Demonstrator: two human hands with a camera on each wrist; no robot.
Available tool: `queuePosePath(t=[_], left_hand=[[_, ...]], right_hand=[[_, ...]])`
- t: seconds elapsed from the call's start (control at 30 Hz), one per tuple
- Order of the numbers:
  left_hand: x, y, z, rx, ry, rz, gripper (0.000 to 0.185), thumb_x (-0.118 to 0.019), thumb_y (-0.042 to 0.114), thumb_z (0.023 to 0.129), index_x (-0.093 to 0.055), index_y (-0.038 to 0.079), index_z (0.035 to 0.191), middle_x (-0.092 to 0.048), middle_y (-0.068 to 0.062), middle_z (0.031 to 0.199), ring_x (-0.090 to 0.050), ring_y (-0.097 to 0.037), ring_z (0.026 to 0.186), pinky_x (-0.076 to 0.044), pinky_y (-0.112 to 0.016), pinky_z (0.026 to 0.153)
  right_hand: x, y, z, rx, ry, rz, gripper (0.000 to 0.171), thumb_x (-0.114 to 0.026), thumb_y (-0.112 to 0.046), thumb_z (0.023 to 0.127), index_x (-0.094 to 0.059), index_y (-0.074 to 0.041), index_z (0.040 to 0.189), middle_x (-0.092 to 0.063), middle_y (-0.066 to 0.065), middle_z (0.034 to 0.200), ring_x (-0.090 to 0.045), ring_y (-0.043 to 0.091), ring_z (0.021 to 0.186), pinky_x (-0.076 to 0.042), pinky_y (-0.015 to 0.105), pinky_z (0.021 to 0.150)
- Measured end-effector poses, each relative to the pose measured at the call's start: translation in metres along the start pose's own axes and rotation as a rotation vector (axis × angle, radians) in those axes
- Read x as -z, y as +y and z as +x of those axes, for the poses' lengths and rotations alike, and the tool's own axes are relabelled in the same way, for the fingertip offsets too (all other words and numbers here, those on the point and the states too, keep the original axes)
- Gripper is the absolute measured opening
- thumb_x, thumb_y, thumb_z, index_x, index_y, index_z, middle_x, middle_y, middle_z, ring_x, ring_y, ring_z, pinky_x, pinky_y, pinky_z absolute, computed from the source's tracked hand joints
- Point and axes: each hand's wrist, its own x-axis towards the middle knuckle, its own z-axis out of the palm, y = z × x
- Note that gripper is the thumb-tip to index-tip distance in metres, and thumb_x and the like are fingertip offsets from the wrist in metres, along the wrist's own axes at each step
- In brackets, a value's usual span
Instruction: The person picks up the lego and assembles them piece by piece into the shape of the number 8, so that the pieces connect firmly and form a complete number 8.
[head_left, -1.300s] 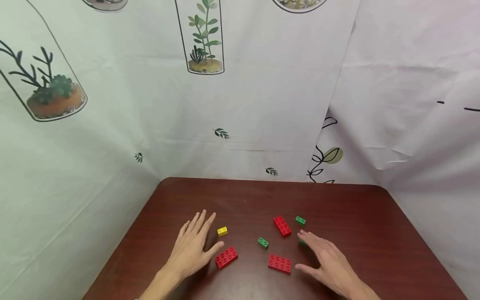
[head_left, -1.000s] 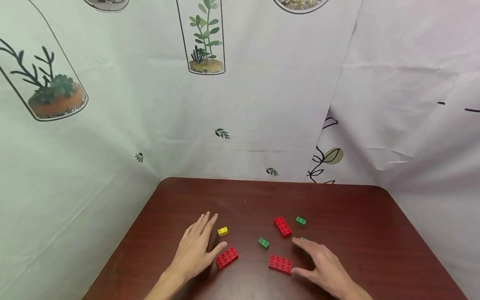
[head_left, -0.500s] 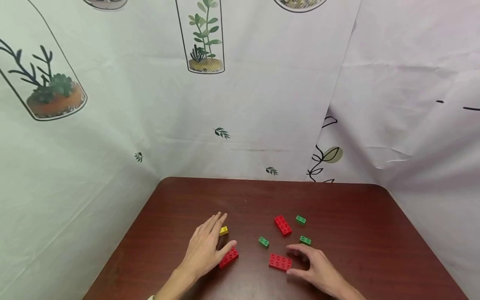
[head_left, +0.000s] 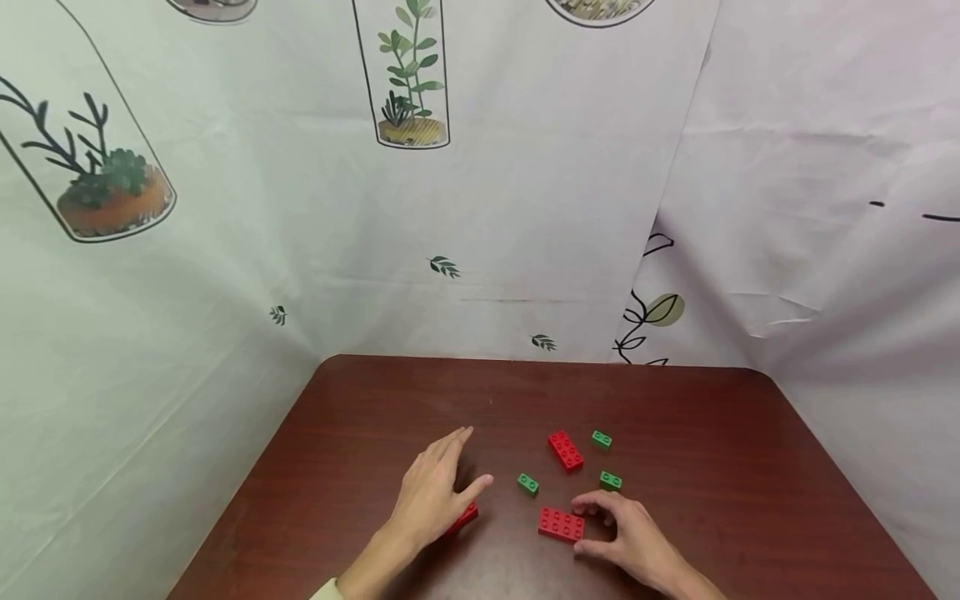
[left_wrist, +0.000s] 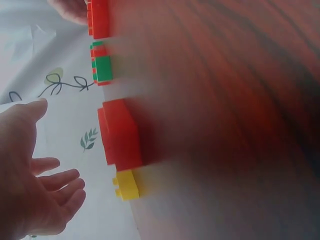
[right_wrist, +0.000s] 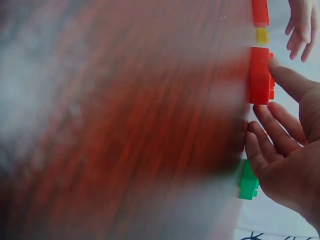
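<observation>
Brown table (head_left: 675, 408), left hand (head_left: 430, 493) outspread near a red brick (head_left: 467, 516), right hand (head_left: 632, 533), digits apart, around one end of a second red brick (head_left: 558, 524), contact I cannot confirm

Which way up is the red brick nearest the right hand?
Right way up: in the head view, the red brick shows its studs on top.

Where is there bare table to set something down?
The table is bare between the wall cloth and the farthest green brick, left of the left hand, and right of the right hand. It is crowded by the right hand, with a red brick beside it and another green brick.
</observation>
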Motion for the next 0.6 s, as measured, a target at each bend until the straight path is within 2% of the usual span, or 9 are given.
queuePosePath(t=[0.43,0.6], left_hand=[[-0.02,0.013,0.008,0.058,-0.065,-0.094,0.068,-0.079,0.043,0.097,-0.057,0.006,0.149,-0.063,-0.011,0.145,-0.061,-0.031,0.133,-0.052,-0.055,0.101],[-0.027,0.018,0.009,0.068,-0.067,-0.133,0.066,-0.079,0.041,0.097,-0.06,0.004,0.147,-0.066,-0.013,0.141,-0.063,-0.031,0.13,-0.055,-0.055,0.097]], right_hand=[[-0.001,0.003,0.001,-0.008,0.004,-0.006,0.04,-0.091,-0.032,0.086,-0.074,-0.013,0.117,-0.071,-0.005,0.113,-0.061,0.006,0.094,-0.052,0.027,0.078],[-0.001,0.005,0.002,-0.001,0.014,-0.012,0.038,-0.091,-0.032,0.085,-0.074,-0.015,0.115,-0.072,-0.006,0.112,-0.062,0.006,0.094,-0.052,0.028,0.078]])
